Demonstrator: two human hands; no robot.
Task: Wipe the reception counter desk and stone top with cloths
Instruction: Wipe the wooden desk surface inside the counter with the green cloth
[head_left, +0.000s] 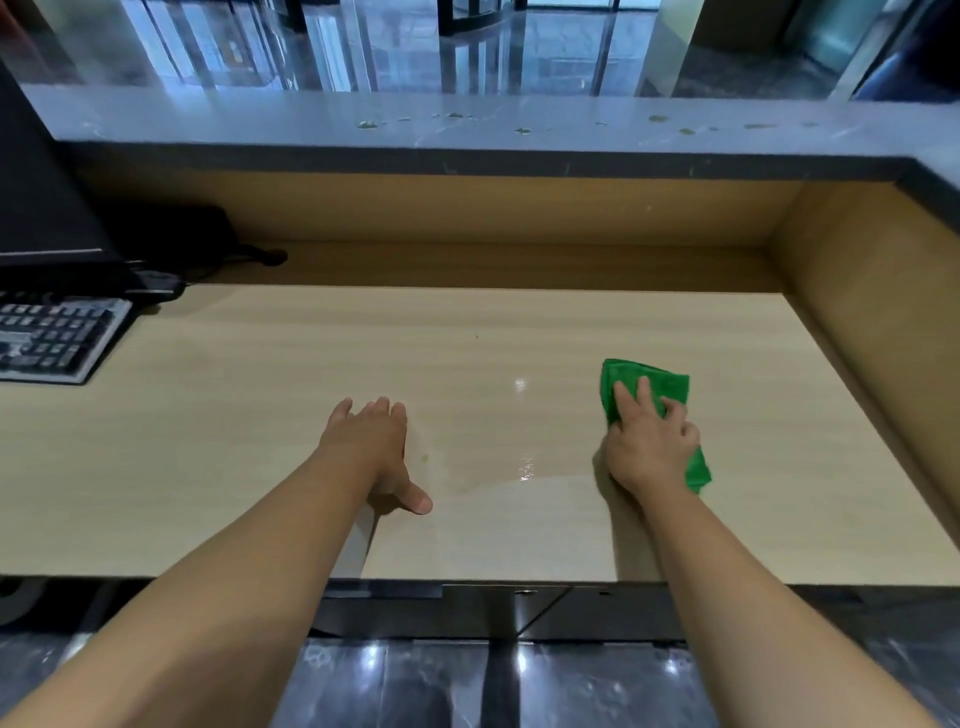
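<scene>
— Where's the cloth (655, 383)?

— Lower right of the frame, flat on the desk (234, 441), under the right hand (649, 441). Two fingers lie straight on it and the outer ones curl into its folds. Its long axis runs from upper left to lower right beneath the palm.

— And the left hand (371, 441)?

— Fingers straight, thumb out, palm down at centre, holding nothing.

— What's left to wipe?

— Probably the damp streak (524, 467) between the hands, left of the cloth. The left hand is nearer, but only the right has the cloth. The stone top (208, 117) across the upper frame carries greenish spots (522, 131), well beyond both hands.
</scene>
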